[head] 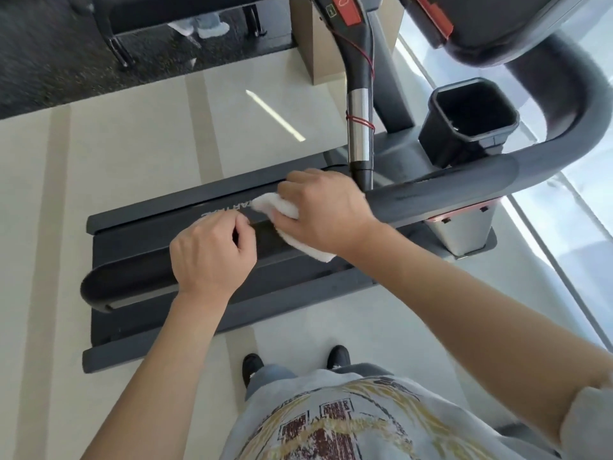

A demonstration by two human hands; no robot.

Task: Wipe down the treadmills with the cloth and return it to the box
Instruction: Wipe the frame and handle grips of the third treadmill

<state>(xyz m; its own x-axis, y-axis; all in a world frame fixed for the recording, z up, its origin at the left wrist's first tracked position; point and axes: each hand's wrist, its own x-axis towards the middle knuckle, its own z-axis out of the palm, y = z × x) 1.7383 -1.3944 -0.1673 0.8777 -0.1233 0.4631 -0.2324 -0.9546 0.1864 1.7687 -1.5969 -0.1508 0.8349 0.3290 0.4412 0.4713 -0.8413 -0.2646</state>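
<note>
Pale glossy floor tiles (132, 154) with faint beige stripes underfoot; a bright streak of light reflects off them farther out. Nearest the camera: a grey printed T-shirt (331, 423) and two black shoes (338, 356) planted just beside the near edge of the dark grey treadmill (139, 327), seen from above.

Both bare forearms reach forward over the treadmill deck. Left hand (212, 250) hovers over the black belt, fingers curled in together, thumb against the forefinger; cannot tell whether it pinches anything. Right hand (325, 214), just beyond and to the right, is clamped on a white terry cloth (298, 240), bunched under the palm with folds sticking out on both sides. Cloth sits at the dark grey padded handrail (464, 184), where the rail meets a chrome and black upright grip (360, 127) wound with red cord.

Beyond: black square cup holder (471, 117) on the console arm, red-marked console parts at the top edge. Far left, dark speckled carpet (49, 54).
</note>
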